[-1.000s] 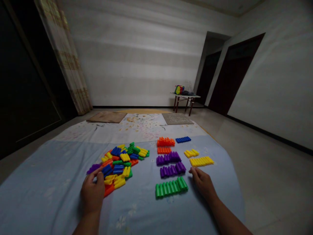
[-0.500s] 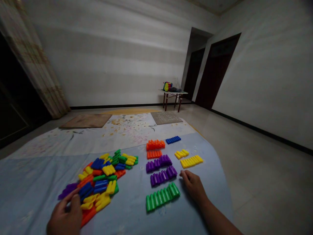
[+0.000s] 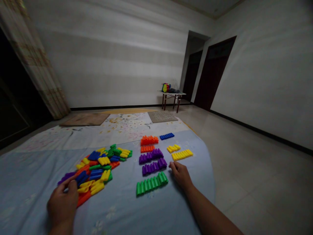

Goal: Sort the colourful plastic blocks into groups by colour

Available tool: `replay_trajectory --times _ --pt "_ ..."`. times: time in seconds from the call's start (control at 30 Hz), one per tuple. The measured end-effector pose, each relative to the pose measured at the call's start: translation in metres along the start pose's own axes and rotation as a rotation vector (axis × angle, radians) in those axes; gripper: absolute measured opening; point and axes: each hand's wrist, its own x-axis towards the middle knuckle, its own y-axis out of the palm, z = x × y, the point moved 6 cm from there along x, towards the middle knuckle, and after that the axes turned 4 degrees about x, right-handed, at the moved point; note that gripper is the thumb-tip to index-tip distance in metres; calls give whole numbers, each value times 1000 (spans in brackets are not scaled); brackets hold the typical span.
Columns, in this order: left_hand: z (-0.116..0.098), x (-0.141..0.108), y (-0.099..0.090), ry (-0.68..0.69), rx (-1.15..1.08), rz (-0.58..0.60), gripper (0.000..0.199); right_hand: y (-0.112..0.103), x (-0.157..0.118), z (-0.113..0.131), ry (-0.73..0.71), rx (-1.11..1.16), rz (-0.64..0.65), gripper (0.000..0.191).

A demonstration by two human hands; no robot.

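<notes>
My left hand (image 3: 63, 200) is at the near left edge of a mixed heap of plastic bullet-shaped building pieces (image 3: 104, 160). Its thumb and forefinger are apart, beside the blue pieces (image 3: 81, 177) and purple pieces (image 3: 66, 177); whether they touch is unclear. My right hand (image 3: 180, 173) rests on the cloth with its fingers curled, and their inside is hidden. Just left of it lie two purple rows (image 3: 154, 166) and a green row (image 3: 152, 183). Beyond it are a longer yellow row (image 3: 182, 154) and a shorter yellow row (image 3: 173, 148).
Orange rows (image 3: 149, 140) and a blue row (image 3: 167, 136) lie farther back on the light blue cloth (image 3: 117, 205). A brown board (image 3: 85, 119) and a grey-beige mat (image 3: 162, 117) sit at the far edge. Against the wall stands a small table (image 3: 172, 94) with a colourful bag.
The view has shifted slightly, so the rows and my right hand appear farther left and higher. Both hands keep about the same place beside the pieces.
</notes>
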Motion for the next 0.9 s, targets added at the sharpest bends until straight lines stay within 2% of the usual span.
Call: replay_trajectory --times 0.13,0.3,0.53,0.9 --pt "1 5 4 60 41 12 24 0 -1 1 -10 1 -7 42" --pt "2 8 5 70 54 18 20 -1 -3 1 0 4 -10 43" --pt "-1 4 4 35 91 90 40 2 -1 -3 -10 4 -31 43" --pt "-4 -1 0 61 48 81 42 2 -3 -4 0 35 0 42"
